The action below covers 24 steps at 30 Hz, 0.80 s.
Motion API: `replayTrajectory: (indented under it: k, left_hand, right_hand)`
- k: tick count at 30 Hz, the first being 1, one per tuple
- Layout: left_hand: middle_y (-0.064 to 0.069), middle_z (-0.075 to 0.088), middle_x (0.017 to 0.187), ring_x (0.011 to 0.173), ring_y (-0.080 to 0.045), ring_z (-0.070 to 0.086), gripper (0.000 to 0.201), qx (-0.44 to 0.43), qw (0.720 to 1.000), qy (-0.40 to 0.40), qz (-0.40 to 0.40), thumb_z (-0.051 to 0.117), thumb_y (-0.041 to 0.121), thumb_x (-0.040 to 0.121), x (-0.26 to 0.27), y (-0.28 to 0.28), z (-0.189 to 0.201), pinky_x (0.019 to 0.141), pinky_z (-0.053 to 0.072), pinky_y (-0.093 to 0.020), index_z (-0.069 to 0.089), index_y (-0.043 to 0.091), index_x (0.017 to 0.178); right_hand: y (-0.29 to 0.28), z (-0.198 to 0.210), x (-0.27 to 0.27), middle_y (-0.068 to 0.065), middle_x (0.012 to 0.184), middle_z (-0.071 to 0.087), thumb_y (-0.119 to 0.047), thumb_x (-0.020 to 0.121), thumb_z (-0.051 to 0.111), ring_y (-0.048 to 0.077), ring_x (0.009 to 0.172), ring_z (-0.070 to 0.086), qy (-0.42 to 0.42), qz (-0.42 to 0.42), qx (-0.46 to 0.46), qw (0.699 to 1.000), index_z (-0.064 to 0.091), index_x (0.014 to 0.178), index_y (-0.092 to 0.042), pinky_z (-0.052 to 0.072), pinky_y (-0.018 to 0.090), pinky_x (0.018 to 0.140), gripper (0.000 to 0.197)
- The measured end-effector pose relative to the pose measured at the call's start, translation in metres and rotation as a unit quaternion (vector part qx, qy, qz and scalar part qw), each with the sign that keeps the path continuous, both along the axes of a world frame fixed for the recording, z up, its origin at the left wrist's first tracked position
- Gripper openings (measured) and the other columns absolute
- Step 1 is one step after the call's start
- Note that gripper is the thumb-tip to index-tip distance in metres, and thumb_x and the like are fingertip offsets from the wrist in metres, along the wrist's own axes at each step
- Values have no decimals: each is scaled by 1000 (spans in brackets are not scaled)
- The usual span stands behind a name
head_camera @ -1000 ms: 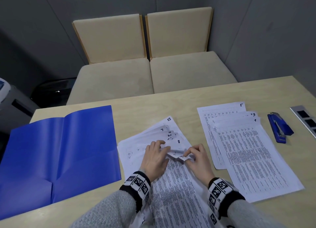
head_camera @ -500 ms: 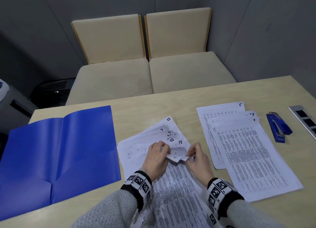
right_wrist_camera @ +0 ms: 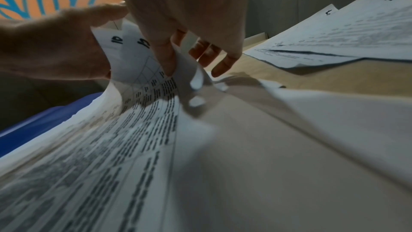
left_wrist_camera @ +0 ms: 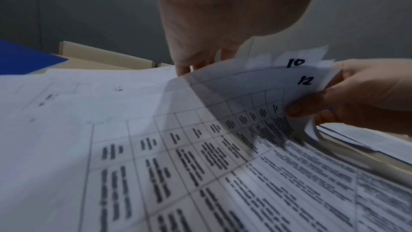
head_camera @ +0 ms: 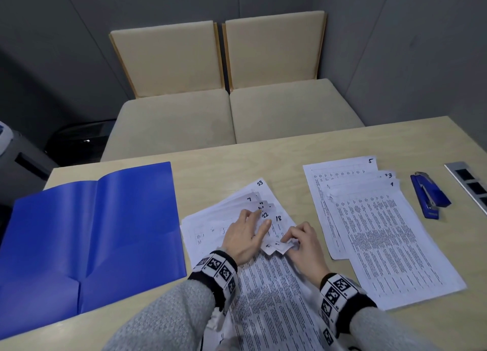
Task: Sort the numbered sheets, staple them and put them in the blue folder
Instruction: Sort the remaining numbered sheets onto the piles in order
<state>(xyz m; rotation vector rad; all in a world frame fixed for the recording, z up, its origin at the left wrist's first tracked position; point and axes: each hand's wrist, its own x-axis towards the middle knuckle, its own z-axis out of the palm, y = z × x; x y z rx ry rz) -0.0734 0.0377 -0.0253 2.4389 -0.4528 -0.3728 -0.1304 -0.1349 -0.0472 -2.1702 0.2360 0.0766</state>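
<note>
Left grip: left hand (head_camera: 246, 236) lies on the unsorted stack (head_camera: 266, 292), fingers nearly straight and spread, tips by the fanned corners marked 7, 22 and 18; it grasps nothing.
Right grip: right hand (head_camera: 303, 245), just right of the left one, thumb and fingers curled and pinching the lifted upper-right corners of several sheets; the wrist views show 10, 12 and 14 on these corners.
Unsorted stack: beneath both grips, running toward the person over the near bench (head_camera: 237, 161) edge; the sheet marked 23 lies lowest and reaches farthest from the grips.
Sorted pile (head_camera: 382, 232): right of the right grip, apart from the stack, with a strip of bare bench between; corners marked 5, 3 and 1 are stepped at its far end.
Blue folder (head_camera: 92, 232): left of the left grip, lying open and flat, its right edge near the stack's left edge.
Stapler (head_camera: 428, 196): blue, beyond the sorted pile's right edge, not touching it.
Open room: bare bench lies past the fingertips toward the two beige seats (head_camera: 232, 119).
</note>
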Motion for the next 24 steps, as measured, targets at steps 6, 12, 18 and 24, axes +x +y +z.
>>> replayTrajectory:
  k: [6, 12, 18, 24]
  left_hand:
    - [1, 45, 120, 85, -11, 56, 76, 35, 997, -62, -30, 14, 72, 84, 2, 5, -4, 80, 46, -29, 59, 24, 122]
    - [3, 51, 122, 116, -12, 40, 55, 23, 992, -116, -53, 22, 62, 89, -7, 11, -10, 97, 33, -36, 62, 25, 94]
    - [5, 55, 110, 107, -12, 46, 55, 45, 992, -98, -63, 17, 65, 88, -4, 11, -18, 101, 28, -33, 52, 23, 95]
    - [5, 48, 92, 86, -12, 45, 50, 17, 996, -77, -40, 18, 52, 94, 0, 9, -10, 86, 32, -29, 55, 18, 88]
  right_hand:
    - [-2, -1, 1, -7, 106, 43, -16, 68, 82, 11, 105, 39, -11, -4, -14, 1000, 57, 70, -27, 37, 24, 89, 27]
    - [-1, -5, 1, -8, 103, 51, -14, 74, 78, 11, 101, 39, -20, 16, -23, 999, 56, 71, -22, 32, 11, 77, 23]
    - [-1, 1, 1, -4, 82, 57, -11, 73, 75, 19, 84, 55, -10, -4, 20, 1000, 51, 64, -21, 47, 35, 72, 27]
    - [-1, 5, -2, -4, 78, 56, -8, 70, 77, 14, 74, 55, -18, -15, 27, 999, 48, 61, -28, 45, 33, 66, 36]
